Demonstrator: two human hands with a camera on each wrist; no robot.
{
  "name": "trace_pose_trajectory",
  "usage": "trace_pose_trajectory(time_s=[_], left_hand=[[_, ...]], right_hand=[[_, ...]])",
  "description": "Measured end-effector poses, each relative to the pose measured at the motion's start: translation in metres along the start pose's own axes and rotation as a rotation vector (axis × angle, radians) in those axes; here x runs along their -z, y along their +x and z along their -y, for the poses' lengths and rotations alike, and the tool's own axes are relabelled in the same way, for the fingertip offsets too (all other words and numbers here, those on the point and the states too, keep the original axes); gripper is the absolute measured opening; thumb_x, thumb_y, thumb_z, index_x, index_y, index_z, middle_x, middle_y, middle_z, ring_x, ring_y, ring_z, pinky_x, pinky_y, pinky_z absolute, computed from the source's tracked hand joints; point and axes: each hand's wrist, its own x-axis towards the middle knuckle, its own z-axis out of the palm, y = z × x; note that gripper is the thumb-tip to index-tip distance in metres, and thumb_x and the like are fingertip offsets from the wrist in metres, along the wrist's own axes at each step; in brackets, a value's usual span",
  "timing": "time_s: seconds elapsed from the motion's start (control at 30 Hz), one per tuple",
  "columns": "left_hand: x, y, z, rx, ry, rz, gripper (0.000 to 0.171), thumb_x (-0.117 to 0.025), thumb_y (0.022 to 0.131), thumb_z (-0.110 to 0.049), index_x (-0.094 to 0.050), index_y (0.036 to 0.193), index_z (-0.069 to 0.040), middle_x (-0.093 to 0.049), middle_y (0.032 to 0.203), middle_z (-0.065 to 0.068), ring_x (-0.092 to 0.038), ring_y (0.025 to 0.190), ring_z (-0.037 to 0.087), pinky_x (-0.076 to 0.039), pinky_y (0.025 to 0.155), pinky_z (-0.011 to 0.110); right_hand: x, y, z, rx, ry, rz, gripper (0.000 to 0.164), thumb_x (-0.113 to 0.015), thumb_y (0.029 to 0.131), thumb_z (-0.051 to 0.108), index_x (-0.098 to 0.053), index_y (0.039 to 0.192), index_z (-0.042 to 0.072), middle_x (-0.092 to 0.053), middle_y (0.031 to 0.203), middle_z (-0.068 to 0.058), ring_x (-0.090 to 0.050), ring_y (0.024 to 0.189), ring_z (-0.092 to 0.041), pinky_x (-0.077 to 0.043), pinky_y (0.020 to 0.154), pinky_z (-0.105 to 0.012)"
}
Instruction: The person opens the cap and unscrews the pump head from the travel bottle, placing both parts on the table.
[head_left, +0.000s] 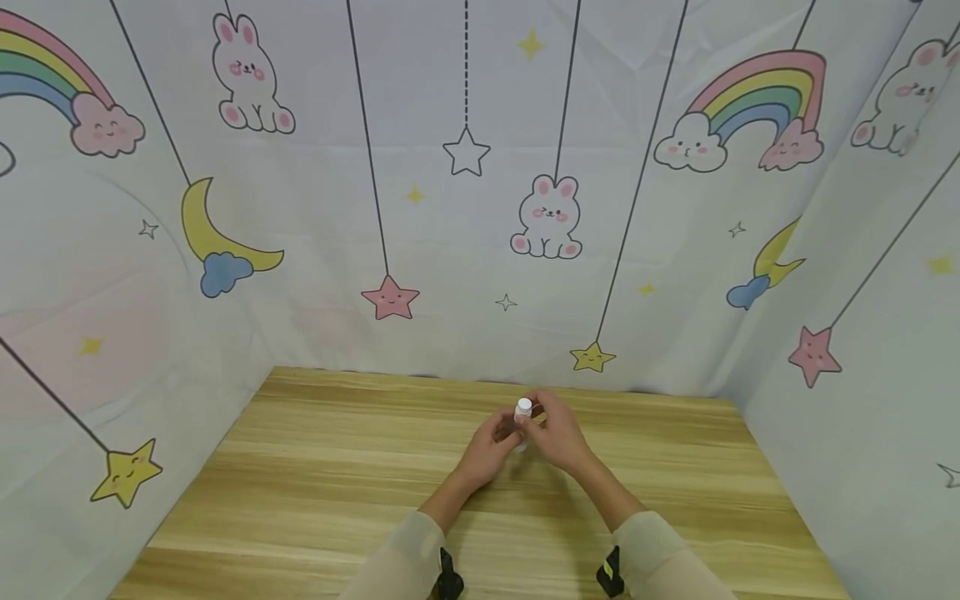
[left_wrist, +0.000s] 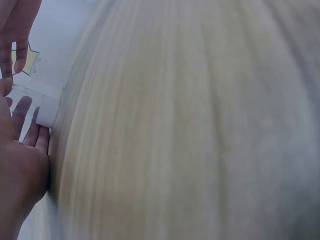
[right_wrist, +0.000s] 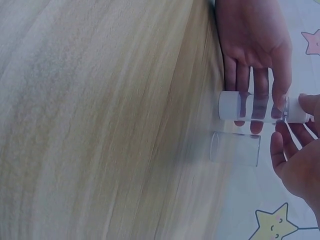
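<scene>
Nearest us, beige sleeves (head_left: 405,562) lead toward the bottle (right_wrist: 228,106), upright at the wooden table (head_left: 322,467). Thumb and fingers of the left hand (head_left: 486,450) curl round the bottle's body — the right hand (head_left: 558,437) pinches its white top (head_left: 524,405). Just beside the bottle we see a clear cylinder (right_wrist: 235,149); beyond it — patterned cloth (head_left: 450,233).

A clear, white-ended cylindrical plastic bottle (right_wrist: 250,106) and clear plastic tube (right_wrist: 235,149) are looking smooth. A yellow-brown wood-grain tabletop (head_left: 337,467) is shining faintly; white printed cloth (head_left: 450,233) is hanging matt, creased.
</scene>
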Motion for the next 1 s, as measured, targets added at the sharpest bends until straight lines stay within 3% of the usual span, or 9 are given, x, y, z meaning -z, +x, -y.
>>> trace_pose_trajectory(time_s=[1.0], left_hand=[[-0.0036,0.0001,-0.0017,-0.011,0.006,-0.027,0.030,-0.063,0.109,-0.025,-0.062,0.135,-0.011,-0.067,0.140,0.008,-0.060,0.135,0.027,-0.047,0.116,0.049]], right_hand=[[0.0024,-0.0035,-0.0019,0.061,-0.009,0.013,0.021,-0.072,0.101,0.006,-0.067,0.121,0.004,-0.069,0.112,-0.005,-0.066,0.104,-0.024,-0.056,0.075,-0.031]])
